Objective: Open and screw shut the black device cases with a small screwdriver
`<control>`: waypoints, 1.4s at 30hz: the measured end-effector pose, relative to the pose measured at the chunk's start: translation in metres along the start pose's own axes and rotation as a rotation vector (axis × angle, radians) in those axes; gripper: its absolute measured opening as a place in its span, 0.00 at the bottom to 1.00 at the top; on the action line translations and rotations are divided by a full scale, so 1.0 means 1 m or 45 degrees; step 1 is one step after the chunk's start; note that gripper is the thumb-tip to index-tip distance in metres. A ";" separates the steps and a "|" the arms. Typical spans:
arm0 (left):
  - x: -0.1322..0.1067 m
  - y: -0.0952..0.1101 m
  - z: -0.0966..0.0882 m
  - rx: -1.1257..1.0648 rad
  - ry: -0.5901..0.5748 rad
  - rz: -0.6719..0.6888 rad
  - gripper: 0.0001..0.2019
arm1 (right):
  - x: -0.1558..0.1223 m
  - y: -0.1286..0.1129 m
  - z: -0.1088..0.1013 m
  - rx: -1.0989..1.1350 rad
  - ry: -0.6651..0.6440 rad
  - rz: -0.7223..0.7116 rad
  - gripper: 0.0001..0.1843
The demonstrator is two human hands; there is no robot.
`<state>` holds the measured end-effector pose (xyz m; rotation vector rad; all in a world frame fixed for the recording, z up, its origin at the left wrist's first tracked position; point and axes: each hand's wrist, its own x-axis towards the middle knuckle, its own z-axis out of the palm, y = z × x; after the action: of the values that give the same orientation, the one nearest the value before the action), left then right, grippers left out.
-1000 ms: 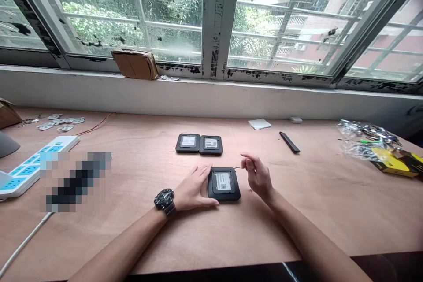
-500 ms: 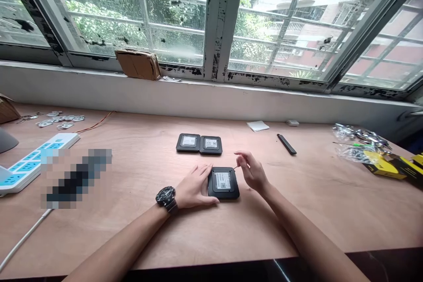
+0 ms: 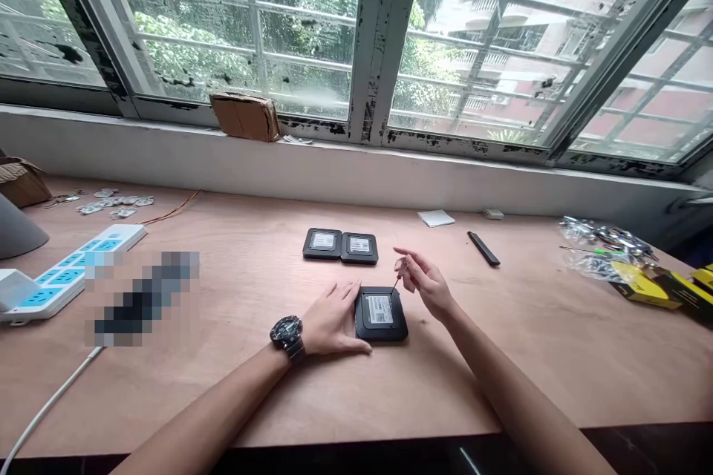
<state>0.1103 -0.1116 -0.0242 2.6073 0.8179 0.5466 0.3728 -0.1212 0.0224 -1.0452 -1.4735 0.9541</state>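
Note:
A small black square device point(image 3: 381, 313) with a white label lies face down on the wooden desk point(image 3: 501, 356). My left hand point(image 3: 333, 325), with a black watch on its wrist, rests flat against the device's left side, thumb along its near edge. My right hand point(image 3: 424, 282) hovers just beyond the device's far right corner and pinches a thin metal pin point(image 3: 397, 276), whose tip points down at that corner. Two more black devices point(image 3: 340, 246) of the same kind lie side by side farther back.
A white and blue power strip point(image 3: 72, 269) lies at the left with a blurred patch beside it. A black stick point(image 3: 483, 248) and a white pad point(image 3: 436, 218) sit at the back right. Plastic bags point(image 3: 601, 243) and yellow boxes point(image 3: 657, 283) occupy the far right. A cardboard box point(image 3: 245, 116) rests on the sill.
My right hand moved left toward the device's far right corner and tilted the pin from level to pointing down at it. My left hand stayed against the device.

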 end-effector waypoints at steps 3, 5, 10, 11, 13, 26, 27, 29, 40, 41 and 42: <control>0.001 0.001 0.002 -0.002 0.009 -0.018 0.62 | -0.002 -0.001 0.001 -0.011 -0.021 -0.056 0.20; 0.001 0.000 0.003 -0.010 0.008 -0.016 0.60 | -0.004 -0.002 0.003 -0.098 -0.048 -0.086 0.17; -0.003 -0.007 0.004 0.018 -0.013 -0.071 0.66 | -0.004 -0.004 0.025 -0.101 0.284 -0.209 0.17; -0.004 -0.009 0.004 0.035 -0.031 -0.088 0.68 | -0.003 -0.005 0.032 -0.072 0.322 -0.229 0.17; -0.007 -0.014 0.004 0.063 -0.066 -0.101 0.66 | 0.001 -0.004 0.046 -0.017 0.281 -0.245 0.16; -0.010 -0.014 0.001 0.081 -0.113 -0.106 0.64 | 0.009 0.015 0.068 0.012 0.146 -0.242 0.16; -0.010 -0.014 0.001 0.079 -0.109 -0.103 0.64 | 0.009 0.015 0.068 -0.017 0.127 -0.245 0.16; -0.011 -0.015 0.002 0.076 -0.104 -0.097 0.63 | 0.011 0.013 0.066 -0.100 0.083 -0.253 0.16; -0.010 -0.019 0.002 0.030 -0.107 -0.091 0.63 | 0.011 -0.007 0.052 0.068 -0.141 -0.121 0.15; -0.010 -0.019 0.001 0.027 -0.114 -0.092 0.63 | 0.011 -0.009 0.044 0.036 -0.062 -0.165 0.15; -0.010 -0.018 0.000 0.025 -0.121 -0.094 0.63 | 0.012 -0.010 0.033 -0.015 0.040 -0.220 0.15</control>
<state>0.0945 -0.1033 -0.0347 2.5869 0.8891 0.3928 0.3379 -0.1141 0.0307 -0.9213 -1.5184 0.8038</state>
